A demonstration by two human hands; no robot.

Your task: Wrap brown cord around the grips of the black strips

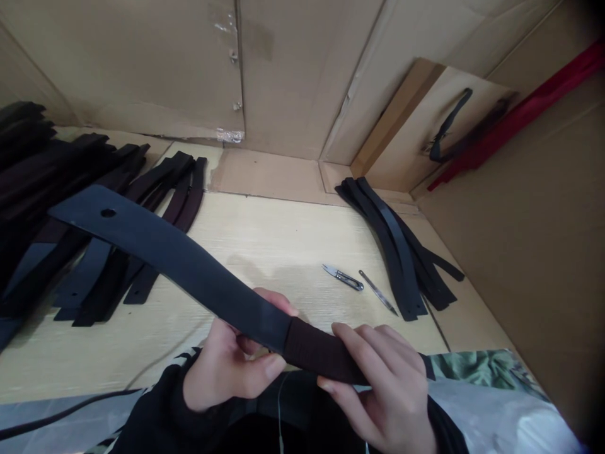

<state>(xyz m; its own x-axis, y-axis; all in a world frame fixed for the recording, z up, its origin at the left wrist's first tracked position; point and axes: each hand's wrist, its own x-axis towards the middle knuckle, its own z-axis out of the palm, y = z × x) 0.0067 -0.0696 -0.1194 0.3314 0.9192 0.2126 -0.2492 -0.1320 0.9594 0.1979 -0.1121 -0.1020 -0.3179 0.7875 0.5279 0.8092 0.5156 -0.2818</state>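
Note:
Across both hands lies a long, curved dark strap (189, 265), bare and smooth on its left part, with a round hole near its slanted far end. Its right part is covered by a dark brown ribbed wrap (321, 350). My left hand (231, 366) grips the strap from below, thumb at the edge where the wrap begins. Closed over the wrapped part is my right hand (387, 384), fingers on top and thumb underneath. The strap's right end is hidden by that hand. Beyond the hands, small thread snips (343, 277) lie beside a thin metal pointed tool (378, 292).
Many similar dark straps (94, 252) are heaped on the left of the table (274, 233). A smaller bundle of straps (392, 246) lies at the right. Cardboard walls (293, 75) enclose the back and right side. A red strip (520, 120) hangs on the right wall.

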